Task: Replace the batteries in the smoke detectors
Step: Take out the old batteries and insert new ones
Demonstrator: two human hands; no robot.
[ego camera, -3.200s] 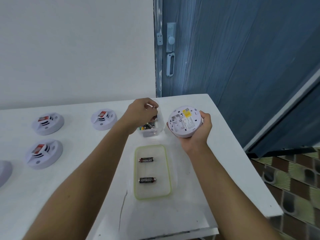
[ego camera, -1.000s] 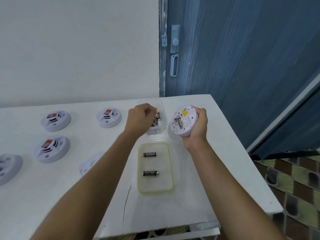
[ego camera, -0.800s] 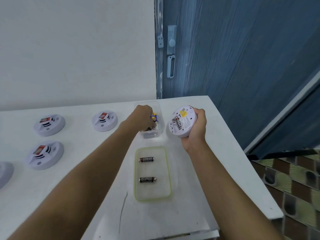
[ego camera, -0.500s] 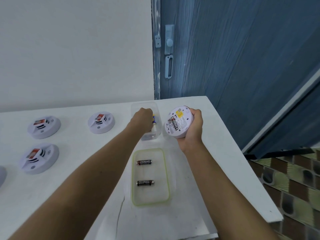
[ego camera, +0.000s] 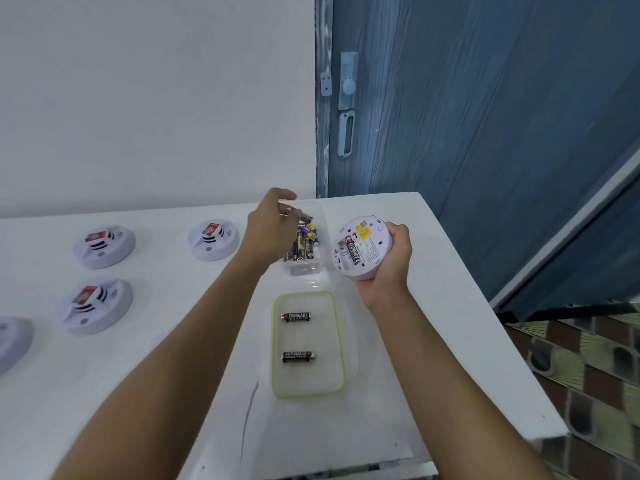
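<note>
My right hand (ego camera: 391,261) grips a round white smoke detector (ego camera: 360,247), tilted with its back toward me; one black battery sits in its open compartment. Just above a clear plastic box (ego camera: 304,268) filled with several batteries, my left hand (ego camera: 273,226) pinches a small dark battery (ego camera: 303,214) between thumb and fingers. Nearer to me lies a clear lid with a green rim (ego camera: 341,341) holding two black Eveready batteries (ego camera: 295,317) (ego camera: 298,356).
Three white smoke detectors (ego camera: 213,239) (ego camera: 104,246) (ego camera: 95,304) lie on the white table (ego camera: 433,306) to the left, and part of another (ego camera: 12,341) shows at the left edge. A blue door stands behind; the table's right edge drops to a patterned floor.
My left hand, which was down inside the box, has lifted out with a battery pinched in its fingers. The right hand keeps the detector in place.
</note>
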